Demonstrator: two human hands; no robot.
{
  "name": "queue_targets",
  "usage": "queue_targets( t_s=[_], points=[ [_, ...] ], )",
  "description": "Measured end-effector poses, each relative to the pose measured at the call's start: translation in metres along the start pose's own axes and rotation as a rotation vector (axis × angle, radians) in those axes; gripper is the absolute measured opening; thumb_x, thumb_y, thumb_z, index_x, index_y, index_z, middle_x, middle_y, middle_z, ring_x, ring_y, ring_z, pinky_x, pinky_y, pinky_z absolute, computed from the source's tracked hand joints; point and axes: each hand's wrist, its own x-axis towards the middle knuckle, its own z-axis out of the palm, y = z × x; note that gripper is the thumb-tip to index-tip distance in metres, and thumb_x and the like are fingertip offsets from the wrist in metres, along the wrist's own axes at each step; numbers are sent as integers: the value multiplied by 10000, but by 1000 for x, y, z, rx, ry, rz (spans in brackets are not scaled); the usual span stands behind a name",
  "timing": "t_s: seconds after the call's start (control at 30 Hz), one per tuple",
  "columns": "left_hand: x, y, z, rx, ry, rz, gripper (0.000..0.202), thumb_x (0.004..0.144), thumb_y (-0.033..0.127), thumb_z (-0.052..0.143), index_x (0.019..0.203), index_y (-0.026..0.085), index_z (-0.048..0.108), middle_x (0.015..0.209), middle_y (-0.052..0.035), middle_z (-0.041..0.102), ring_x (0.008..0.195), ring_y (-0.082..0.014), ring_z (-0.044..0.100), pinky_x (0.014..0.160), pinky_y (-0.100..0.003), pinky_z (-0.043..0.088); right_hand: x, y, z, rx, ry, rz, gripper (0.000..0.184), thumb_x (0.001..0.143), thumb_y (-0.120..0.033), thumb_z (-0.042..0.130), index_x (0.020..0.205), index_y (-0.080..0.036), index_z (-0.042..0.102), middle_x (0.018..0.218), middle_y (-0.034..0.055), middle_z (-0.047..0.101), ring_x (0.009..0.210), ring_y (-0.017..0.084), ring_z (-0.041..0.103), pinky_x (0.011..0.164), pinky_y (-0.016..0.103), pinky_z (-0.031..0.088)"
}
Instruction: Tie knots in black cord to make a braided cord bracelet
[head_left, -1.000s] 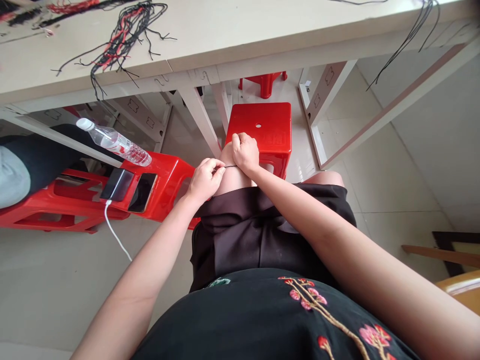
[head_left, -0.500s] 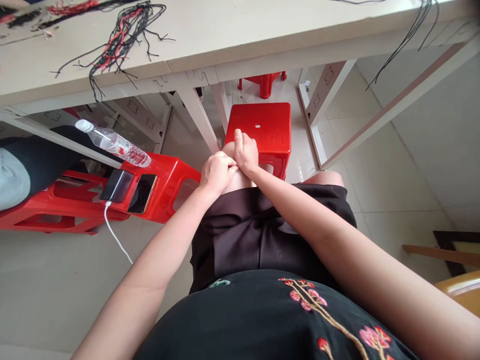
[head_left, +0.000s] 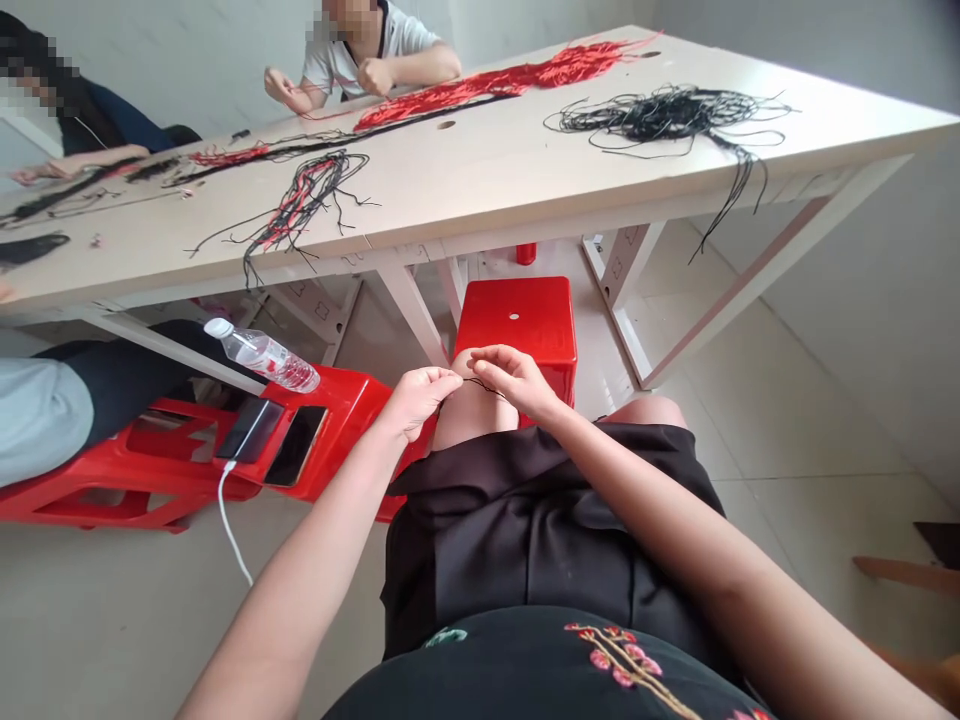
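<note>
Both my hands work over my bare left knee (head_left: 469,415), above a black skirt (head_left: 525,520). My left hand (head_left: 420,398) is closed in a pinch on the end of a thin black cord (head_left: 476,383). My right hand (head_left: 514,378) pinches the other end of the same cord, its other fingers loosely curled. The short cord runs between the two hands just above the knee. A red plastic stool (head_left: 517,320) stands right behind my hands.
A long pale table (head_left: 480,190) stretches ahead with a black cord bundle (head_left: 667,110), mixed red and black cords (head_left: 300,200) and red cords (head_left: 510,78). Two other people sit at its far side. Left: a red stool (head_left: 225,450) holding a water bottle (head_left: 262,355) and phones (head_left: 277,440).
The camera has tilted up, so the tabletop and the people behind it now show. My hands have drawn slightly apart with the cord between them.
</note>
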Motion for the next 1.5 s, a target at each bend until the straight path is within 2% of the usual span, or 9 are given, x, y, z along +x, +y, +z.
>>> queue_targets(
  t_s=[0.1,0.2,0.33,0.53,0.77,0.93,1.07,1.27,1.5],
  points=[
    [-8,6,1,-83,-16,-18,218,639,346,635,665,135,585,566,19,516,552,-91,459,570,-232,368,-18,-11,1,47,-124,-11,288,728,-377,656,941,-184,624,872,25,637,727,118,582,690,257,481],
    [-13,7,3,-149,-33,-47,182,639,305,662,662,135,598,541,28,504,538,-84,454,556,-225,349,-26,-18,4,-125,-94,-6,196,746,-359,624,806,-172,638,712,4,592,576,95,505,545,234,434],
    [-17,6,6,-203,-51,-83,170,653,295,674,651,141,602,537,25,518,515,-82,459,530,-226,331,-30,-26,5,-293,-10,-103,120,748,-295,588,718,-183,622,758,12,582,672,115,531,588,232,433],
    [-18,14,8,-258,-155,-191,160,657,255,669,599,130,589,515,7,521,507,-88,469,514,-226,333,-29,-35,6,-98,-53,134,166,767,-315,512,688,-171,539,583,-47,461,496,64,394,466,196,340],
    [-17,16,9,-502,-236,-348,77,630,164,661,603,121,602,535,11,498,527,-85,467,550,-236,394,-28,-46,3,40,-77,345,126,726,-275,536,671,-163,518,597,-45,428,459,39,299,380,168,220],
    [-22,18,11,-530,-182,-304,100,621,179,666,582,121,594,529,17,488,533,-76,458,551,-223,385,-30,-52,-2,-10,-148,221,92,695,-252,578,711,-162,573,674,-15,532,594,82,485,472,182,415],
    [-23,16,11,-430,-150,-220,165,615,248,686,571,131,578,509,11,503,520,-86,467,532,-228,362,-31,-49,-1,-54,-128,154,73,692,-229,564,683,-160,586,673,-19,563,606,81,498,560,211,461],
    [-25,12,14,-244,-62,-165,175,633,282,681,615,142,577,522,16,518,491,-70,443,471,-207,293,-33,-47,6,-68,-52,210,90,700,-235,510,652,-169,549,584,-36,489,533,81,458,459,197,359],
    [-32,12,16,-199,-54,-191,198,628,300,697,647,149,571,466,61,410,419,-43,340,410,-190,211,-37,-39,9,-219,-22,102,113,723,-249,491,648,-167,509,570,-50,395,514,65,310,472,212,274]
  ],
)
